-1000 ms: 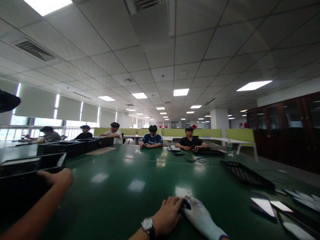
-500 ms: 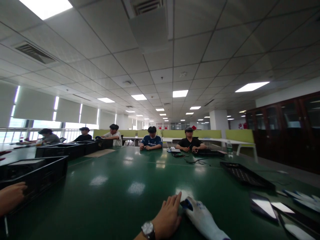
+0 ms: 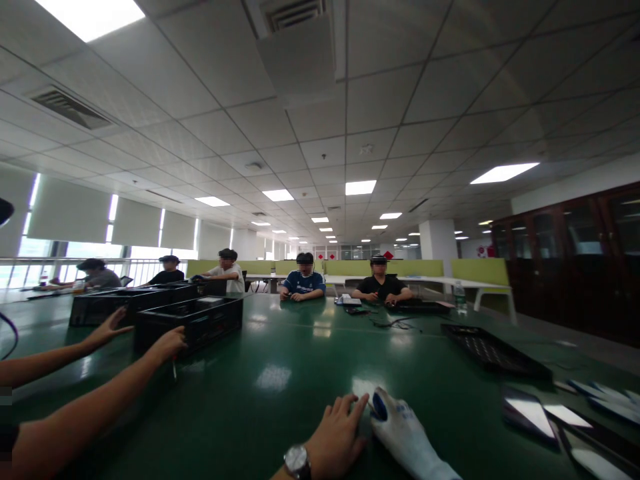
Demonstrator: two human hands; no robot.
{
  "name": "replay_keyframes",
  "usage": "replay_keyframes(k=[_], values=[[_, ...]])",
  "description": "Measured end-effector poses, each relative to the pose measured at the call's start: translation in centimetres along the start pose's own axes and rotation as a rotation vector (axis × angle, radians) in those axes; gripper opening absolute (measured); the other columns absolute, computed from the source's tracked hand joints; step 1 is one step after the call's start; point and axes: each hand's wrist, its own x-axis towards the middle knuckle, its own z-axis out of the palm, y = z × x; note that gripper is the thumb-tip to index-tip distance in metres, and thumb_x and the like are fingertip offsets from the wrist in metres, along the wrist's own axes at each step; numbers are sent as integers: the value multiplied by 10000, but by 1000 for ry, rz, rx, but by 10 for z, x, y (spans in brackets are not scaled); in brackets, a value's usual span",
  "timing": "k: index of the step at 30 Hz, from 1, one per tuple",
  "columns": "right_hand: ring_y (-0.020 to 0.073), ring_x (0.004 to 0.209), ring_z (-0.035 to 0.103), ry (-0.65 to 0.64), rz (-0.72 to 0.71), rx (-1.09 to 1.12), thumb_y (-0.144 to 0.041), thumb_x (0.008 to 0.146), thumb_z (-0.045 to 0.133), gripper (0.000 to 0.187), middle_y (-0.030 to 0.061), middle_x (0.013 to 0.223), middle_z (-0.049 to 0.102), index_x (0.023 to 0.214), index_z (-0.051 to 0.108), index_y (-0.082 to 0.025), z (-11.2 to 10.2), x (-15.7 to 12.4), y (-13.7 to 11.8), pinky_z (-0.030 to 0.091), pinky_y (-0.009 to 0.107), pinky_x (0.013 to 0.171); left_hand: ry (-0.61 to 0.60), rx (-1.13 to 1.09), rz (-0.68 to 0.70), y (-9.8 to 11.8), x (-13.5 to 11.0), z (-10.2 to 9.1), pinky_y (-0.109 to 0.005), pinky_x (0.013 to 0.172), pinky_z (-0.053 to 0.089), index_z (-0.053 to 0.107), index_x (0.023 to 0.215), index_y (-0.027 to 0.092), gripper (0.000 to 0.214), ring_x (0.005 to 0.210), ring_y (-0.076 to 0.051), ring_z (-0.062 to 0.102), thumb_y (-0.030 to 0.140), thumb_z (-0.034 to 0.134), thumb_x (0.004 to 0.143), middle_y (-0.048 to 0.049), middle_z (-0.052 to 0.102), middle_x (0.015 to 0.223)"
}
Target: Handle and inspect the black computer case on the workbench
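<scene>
My left hand (image 3: 336, 427) is bare and wears a wristwatch (image 3: 296, 460). It rests low over the green table (image 3: 225, 407), palm down, with its fingers stretched out and the index tip close to my other hand. My right hand (image 3: 400, 423) wears a white work glove with a blue palm. Its fingers curl round towards the thumb; whatever may be between them is too small or hidden to name. The two hands sit side by side near the table's front edge.
At left, a co-worker's arms (image 3: 105, 393) reach to a black case (image 3: 195, 320); another case (image 3: 105, 307) stands behind it. To my right lie a black tray (image 3: 493, 350), a phone (image 3: 527, 413) and gloves (image 3: 607, 397). A bottle (image 3: 460, 298) stands farther back. Several people sit opposite.
The co-worker's arms and the black case have moved from the left edge rightward and away across the table. My hands have shifted slightly; my gloved fingers have turned a little.
</scene>
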Motion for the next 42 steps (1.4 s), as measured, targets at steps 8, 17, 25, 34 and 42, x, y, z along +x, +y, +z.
replay_keyframes(k=[8, 17, 25, 34, 42], values=[[283, 1158, 646, -26, -139, -37, -233, 804, 553, 371, 79, 1297, 681, 1134, 719, -258, 7, -3, 9, 494, 358, 983, -3, 10, 4, 3, 0, -2, -579, 1198, 281, 83, 1605, 334, 862, 1460, -314, 325, 255, 529, 872, -82, 320, 1607], [319, 1144, 641, 9, -352, -108, -156, 806, 592, 344, 79, 1415, 601, 1088, 746, -281, 24, 1, 25, 509, 396, 973, -5, 29, -7, 1, 1, -1, -583, 1202, 276, 266, 1573, 147, 687, 1436, -346, 343, 262, 451, 921, -150, 362, 1580], [343, 1285, 570, 36, -329, -16, -224, 875, 613, 329, 132, 1395, 611, 1187, 719, -240, 37, 8, 37, 466, 472, 1085, 29, 26, 22, -2, 2, 4, -569, 1155, 339, 440, 1469, 182, 566, 1342, -321, 435, 265, 473, 910, -135, 502, 1460], [360, 1361, 485, -107, -295, -101, -85, 855, 564, 436, 113, 1460, 548, 1222, 722, -259, 22, 5, 26, 404, 506, 1138, 28, 37, 51, -3, 3, 4, -543, 1125, 369, 578, 1315, 208, 403, 1318, -306, 444, 289, 455, 939, -113, 530, 1423], [272, 1285, 577, -150, -243, 72, -296, 910, 582, 477, 133, 1380, 623, 1374, 612, -187, 15, 3, 20, 432, 373, 1118, 24, 58, 29, -6, 5, 7, -559, 1121, 373, 601, 1274, 178, 394, 1314, -324, 446, 314, 454, 935, -130, 526, 1413]])
